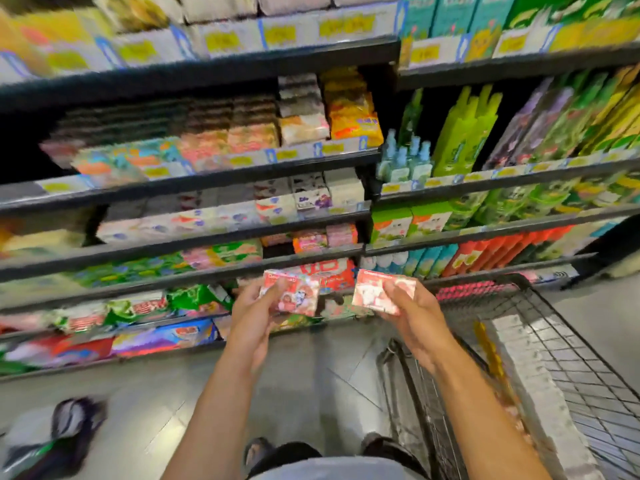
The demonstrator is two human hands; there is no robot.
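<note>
Holding two red packs, left hand [254,315] one [290,293], right hand [412,318] one [381,292].

Views: one. Head camera, worn by the person, wide-angle.
Facing: forward and steeply down, toward store shelves [207,188], which fill the upper frame and bow with the lens.
Near range: left hand [254,317] and right hand [412,317] at arm's length, mid-frame, with left packet [292,294] and right packet [375,292] in them.
Right side: wire cart [554,341], close by.
Bottom edge: floor [294,375] and the person's own shirt [329,471].
Picture blurred throughout.
</note>
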